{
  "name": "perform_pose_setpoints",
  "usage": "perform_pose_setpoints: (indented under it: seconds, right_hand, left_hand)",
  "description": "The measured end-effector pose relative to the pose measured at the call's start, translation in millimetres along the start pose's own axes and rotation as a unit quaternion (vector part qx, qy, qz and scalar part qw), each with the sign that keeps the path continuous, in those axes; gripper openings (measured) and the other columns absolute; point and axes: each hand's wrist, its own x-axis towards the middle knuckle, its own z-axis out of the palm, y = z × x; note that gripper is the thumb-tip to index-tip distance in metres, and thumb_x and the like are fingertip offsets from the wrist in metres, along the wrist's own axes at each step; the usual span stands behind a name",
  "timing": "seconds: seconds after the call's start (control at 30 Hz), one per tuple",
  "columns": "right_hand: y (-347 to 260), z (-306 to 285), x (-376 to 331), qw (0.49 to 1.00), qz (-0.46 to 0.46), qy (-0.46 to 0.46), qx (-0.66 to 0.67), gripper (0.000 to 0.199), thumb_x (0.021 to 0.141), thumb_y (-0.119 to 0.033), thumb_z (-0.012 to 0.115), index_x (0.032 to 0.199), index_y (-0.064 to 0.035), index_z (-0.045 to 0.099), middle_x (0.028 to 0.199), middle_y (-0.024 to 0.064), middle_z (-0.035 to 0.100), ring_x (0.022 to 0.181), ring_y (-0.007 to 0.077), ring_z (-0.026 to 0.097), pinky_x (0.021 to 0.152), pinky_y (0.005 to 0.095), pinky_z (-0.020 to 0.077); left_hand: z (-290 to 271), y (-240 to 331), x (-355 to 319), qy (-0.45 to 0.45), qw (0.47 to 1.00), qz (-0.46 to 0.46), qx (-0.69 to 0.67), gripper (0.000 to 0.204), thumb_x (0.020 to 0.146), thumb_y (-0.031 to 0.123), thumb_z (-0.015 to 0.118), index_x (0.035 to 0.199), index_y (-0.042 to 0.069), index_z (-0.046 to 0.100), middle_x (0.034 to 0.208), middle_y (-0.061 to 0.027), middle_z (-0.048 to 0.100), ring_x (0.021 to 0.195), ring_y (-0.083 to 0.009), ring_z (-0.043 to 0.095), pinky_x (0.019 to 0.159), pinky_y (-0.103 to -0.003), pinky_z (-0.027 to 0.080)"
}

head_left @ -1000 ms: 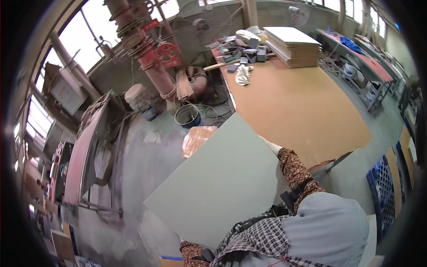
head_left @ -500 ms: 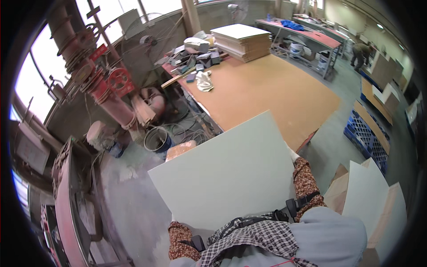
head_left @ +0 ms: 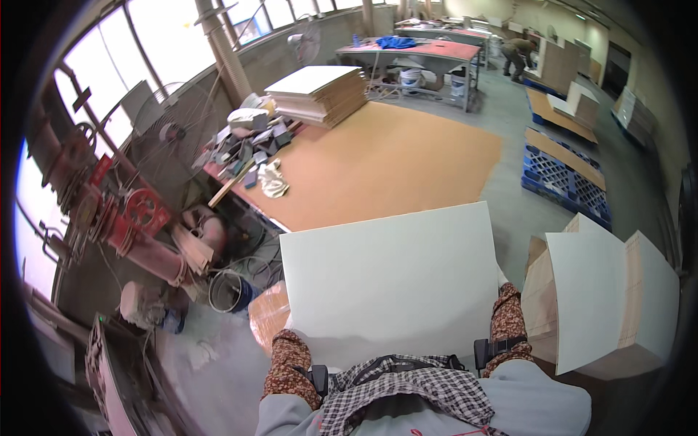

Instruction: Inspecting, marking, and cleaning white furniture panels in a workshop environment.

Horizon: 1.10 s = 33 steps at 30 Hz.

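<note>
White and flat, a large rectangular laminate panel [head_left: 389, 280] was carried level in front of the chest in the head view. The left hand [head_left: 289, 323] gripped its left edge and the right hand [head_left: 502, 280] its right edge, fingers mostly hidden under the sheet, both in patterned sleeves. Beyond the far edge of the held panel lay a broad orange-brown board table [head_left: 378, 160]. Right of the right-hand grip leaned a stack of white-faced boards [head_left: 603, 298]. Left of the left-hand grip stood a grey metal bucket [head_left: 227, 292].
</note>
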Motion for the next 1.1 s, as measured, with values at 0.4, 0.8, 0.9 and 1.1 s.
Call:
perform_pose_setpoints:
  seconds: [0.4, 0.8, 0.9, 1.1]
  right_hand:
    - [20.4, 5.0, -6.9, 0.996, 0.031, 0.054, 0.059, 0.065, 0.111, -0.051, 0.038, 0.16, -0.008, 0.037, 0.154, 0.0081, 0.051, 0.138, 0.0178, 0.049, 0.115, 0.0334, 0.0398]
    - [13.5, 16.2, -11.2, 0.99, 0.055, 0.108, 0.071, 0.064, 0.111, -0.05, 0.038, 0.16, -0.0079, 0.037, 0.154, 0.0077, 0.051, 0.138, 0.0174, 0.049, 0.115, 0.0331, 0.0398]
    - [13.8, 18.0, -13.7, 0.989, 0.058, 0.113, 0.07, 0.064, 0.111, -0.05, 0.039, 0.16, -0.0078, 0.037, 0.154, 0.0076, 0.051, 0.138, 0.0174, 0.049, 0.115, 0.033, 0.0398]
    - [11.5, 21.5, -7.1, 0.99, 0.049, 0.116, 0.061, 0.064, 0.111, -0.049, 0.039, 0.16, -0.0077, 0.037, 0.154, 0.0074, 0.051, 0.137, 0.0172, 0.049, 0.115, 0.0328, 0.0398]
  left_hand:
    - [50.1, 13.2, 66.8, -0.022, 0.997, -0.052, 0.048, 0.067, 0.106, 0.058, 0.041, 0.152, 0.009, 0.046, 0.153, -0.0144, 0.051, 0.13, -0.0308, 0.056, 0.106, -0.047, 0.05]
    - [56.9, 11.0, 109.1, -0.02, 0.992, -0.105, 0.061, 0.068, 0.106, 0.059, 0.041, 0.152, 0.009, 0.046, 0.153, -0.0146, 0.051, 0.13, -0.0312, 0.057, 0.106, -0.047, 0.051]
    - [59.1, 11.5, 114.6, -0.026, 0.992, -0.109, 0.066, 0.068, 0.106, 0.059, 0.041, 0.152, 0.009, 0.046, 0.153, -0.0146, 0.051, 0.13, -0.0313, 0.057, 0.105, -0.048, 0.051]
    - [55.3, 8.5, 117.5, -0.03, 0.991, -0.115, 0.066, 0.068, 0.106, 0.059, 0.041, 0.152, 0.009, 0.046, 0.152, -0.0147, 0.051, 0.129, -0.0315, 0.057, 0.105, -0.048, 0.051]
